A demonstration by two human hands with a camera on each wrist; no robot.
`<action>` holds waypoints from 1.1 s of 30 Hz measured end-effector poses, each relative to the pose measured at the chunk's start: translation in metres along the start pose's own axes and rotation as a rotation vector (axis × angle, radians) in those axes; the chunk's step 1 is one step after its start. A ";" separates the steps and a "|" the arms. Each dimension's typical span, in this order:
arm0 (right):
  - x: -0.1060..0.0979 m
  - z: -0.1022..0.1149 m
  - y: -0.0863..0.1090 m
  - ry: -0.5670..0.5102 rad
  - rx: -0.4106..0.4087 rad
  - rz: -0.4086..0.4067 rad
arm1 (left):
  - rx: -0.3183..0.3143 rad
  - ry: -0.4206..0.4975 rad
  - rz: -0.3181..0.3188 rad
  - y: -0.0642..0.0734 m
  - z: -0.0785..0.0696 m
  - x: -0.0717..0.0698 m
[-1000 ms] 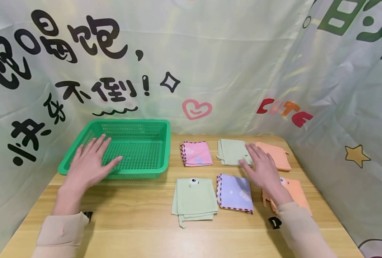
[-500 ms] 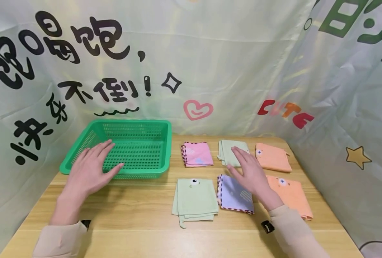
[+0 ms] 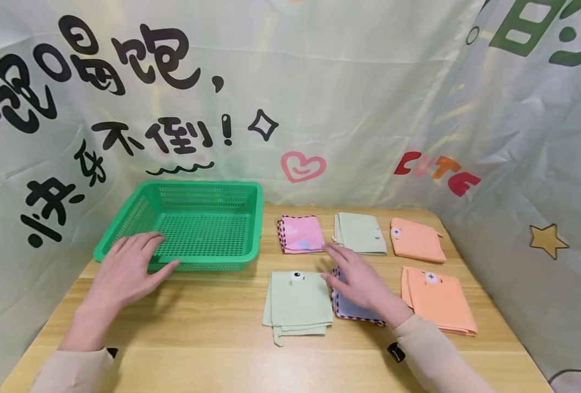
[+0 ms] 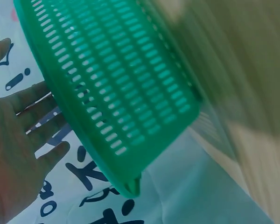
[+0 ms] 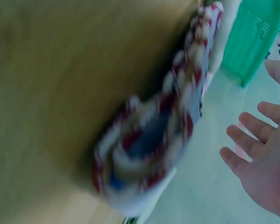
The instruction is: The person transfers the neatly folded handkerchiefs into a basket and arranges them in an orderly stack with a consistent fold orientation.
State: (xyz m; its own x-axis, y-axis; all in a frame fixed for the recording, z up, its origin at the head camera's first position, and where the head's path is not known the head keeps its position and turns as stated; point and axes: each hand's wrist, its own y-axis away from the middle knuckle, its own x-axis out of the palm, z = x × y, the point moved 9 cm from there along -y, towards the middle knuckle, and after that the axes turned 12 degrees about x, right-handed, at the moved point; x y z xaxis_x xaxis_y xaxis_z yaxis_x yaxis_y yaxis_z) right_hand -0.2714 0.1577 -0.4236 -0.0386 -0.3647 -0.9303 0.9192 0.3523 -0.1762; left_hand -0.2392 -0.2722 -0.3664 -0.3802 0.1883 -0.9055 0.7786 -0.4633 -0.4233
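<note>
My left hand (image 3: 125, 273) is over the near left corner of the green plastic basket (image 3: 251, 256), fingers extended and holding nothing. In the left wrist view those fingers (image 4: 42, 112) overlap the basket's rim. My right hand (image 3: 361, 281) hovers with spread fingers above the folded purple cloth (image 3: 354, 314), covering much of it. Just left of that lies a folded light green cloth (image 3: 302, 305) with an eye on it. The right wrist view shows the purple cloth's checkered edge (image 5: 191, 60) close up and blurred, with the fingers (image 5: 252, 140) apart from it.
Along the back of the wooden table (image 3: 211, 349) lie a pink cloth (image 3: 302, 233), another light green cloth (image 3: 361, 233) and an orange cloth (image 3: 418, 240). A second orange cloth (image 3: 439, 300) lies nearer on the right. A printed curtain (image 3: 349, 98) hangs behind.
My right hand has moved left and nearer, from over the back green cloth to over the purple one, uncovering both orange cloths. My left hand has drawn back slightly toward me.
</note>
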 end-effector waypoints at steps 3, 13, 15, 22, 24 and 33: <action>0.011 0.008 0.000 0.009 -0.036 0.027 | 0.011 -0.019 0.008 0.006 0.005 0.000; 0.033 0.026 0.001 0.064 -0.106 0.142 | 0.050 -0.050 0.048 0.013 0.010 0.007; 0.038 0.028 0.000 0.072 -0.109 0.169 | 0.051 -0.049 0.062 0.014 0.011 0.010; 0.049 0.029 -0.004 0.069 -0.105 0.230 | 0.051 -0.038 0.082 0.017 0.014 0.017; 0.050 0.029 -0.005 0.063 -0.112 0.228 | 0.051 -0.035 0.088 0.017 0.014 0.020; 0.052 0.030 -0.009 0.002 -0.126 0.244 | 0.068 -0.015 0.093 0.017 0.013 0.025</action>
State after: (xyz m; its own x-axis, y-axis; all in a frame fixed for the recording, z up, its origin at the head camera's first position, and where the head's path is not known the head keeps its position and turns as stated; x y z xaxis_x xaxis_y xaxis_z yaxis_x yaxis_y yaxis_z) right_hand -0.2700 0.1097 -0.4605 0.1774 -0.2539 -0.9508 0.8453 0.5341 0.0151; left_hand -0.2415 -0.2868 -0.3959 -0.3153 0.1291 -0.9402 0.7752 -0.5364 -0.3337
